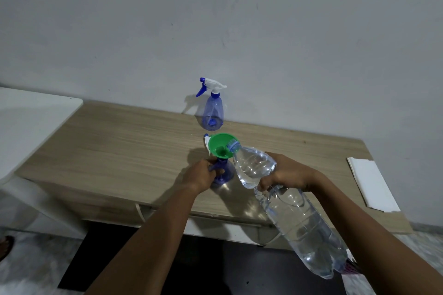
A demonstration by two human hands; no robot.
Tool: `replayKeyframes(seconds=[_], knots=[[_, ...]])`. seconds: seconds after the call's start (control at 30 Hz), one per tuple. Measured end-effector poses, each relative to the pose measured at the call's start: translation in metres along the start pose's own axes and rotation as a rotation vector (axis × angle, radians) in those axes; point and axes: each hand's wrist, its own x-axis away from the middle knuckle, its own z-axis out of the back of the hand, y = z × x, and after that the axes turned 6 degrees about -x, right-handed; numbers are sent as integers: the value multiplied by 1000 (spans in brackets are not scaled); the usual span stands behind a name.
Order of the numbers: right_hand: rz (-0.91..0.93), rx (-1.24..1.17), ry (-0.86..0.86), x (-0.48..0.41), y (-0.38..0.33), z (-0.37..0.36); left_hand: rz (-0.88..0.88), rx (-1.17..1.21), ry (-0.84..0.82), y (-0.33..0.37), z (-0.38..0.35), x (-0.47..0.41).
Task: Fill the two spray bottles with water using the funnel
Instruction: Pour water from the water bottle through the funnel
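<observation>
Funnel (220, 145) first, since everything hangs on it: green, sitting in the neck of the near spray bottle (223, 172) on the wooden table (119, 141), with that bottle's trigger head (206, 142) apparently lying just behind the rim. The left hand (201, 176) is wrapped tight around the bottle's neck and shoulder, right under the funnel, keeping it steady. The big clear water bottle (294, 211) comes in from the lower right, long axis running diagonally up-left, open mouth resting right at the funnel's right rim and tipped downward into the bowl. The right hand (285, 172) is clamped around its upper waist, so the mouth lies up-left of that grip and most of the heavy water sits behind it, toward the person. Looks like the pour into bottle one is underway or just starting; can't really see a stream. The second spray bottle (212, 108) stands upright farther back by the wall (239, 31), head on, looking empty, so that one's probably next. White sheet (370, 184) off at the table's right edge, well clear.
</observation>
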Motion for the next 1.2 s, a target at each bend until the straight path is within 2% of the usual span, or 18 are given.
replayKeyframes(seconds=[1.2], knots=[[32, 31, -49, -2, 2, 7, -24, 4, 8, -5, -4, -6]])
